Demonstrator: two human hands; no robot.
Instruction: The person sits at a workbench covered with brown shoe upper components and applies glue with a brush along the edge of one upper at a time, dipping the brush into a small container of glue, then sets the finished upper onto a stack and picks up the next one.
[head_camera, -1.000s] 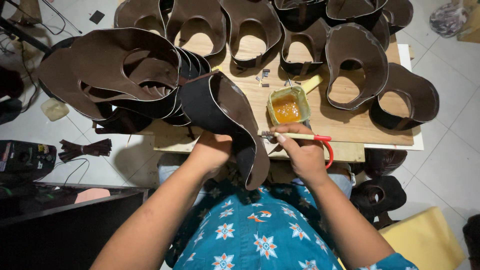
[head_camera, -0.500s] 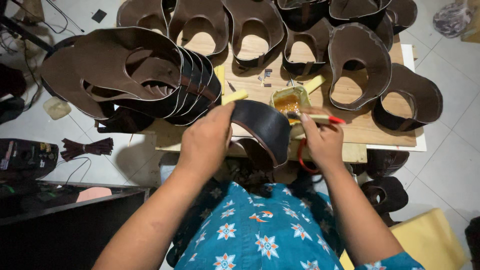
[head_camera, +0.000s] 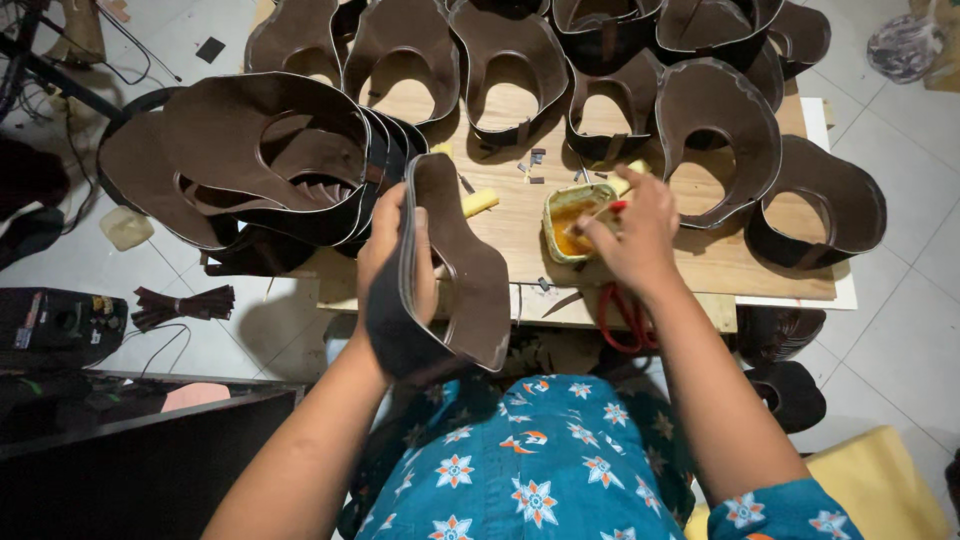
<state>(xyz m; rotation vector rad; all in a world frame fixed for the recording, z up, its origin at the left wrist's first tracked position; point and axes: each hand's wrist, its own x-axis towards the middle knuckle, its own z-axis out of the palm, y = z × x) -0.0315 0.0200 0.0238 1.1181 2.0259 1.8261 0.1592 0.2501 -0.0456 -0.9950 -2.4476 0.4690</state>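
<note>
left hand (head_camera: 395, 262): clamped on a curved brown leather piece (head_camera: 455, 285), held upright
right hand (head_camera: 625, 240): pinched a red-handled brush (head_camera: 603, 212) in the yellow glue tin (head_camera: 568, 220)
counter (head_camera: 700, 270): wooden

Light fell from above onto my wooden worktable (head_camera: 690, 265), leaving it the brightest patch. The floor at the left lay dim, and the dark cabinet (head_camera: 150, 450) below it sank into shadow. The leather pieces (head_camera: 260, 150) showed only pale edge highlights. Wide-angle distortion bowed the corners; my forearms looked slightly soft.
</note>
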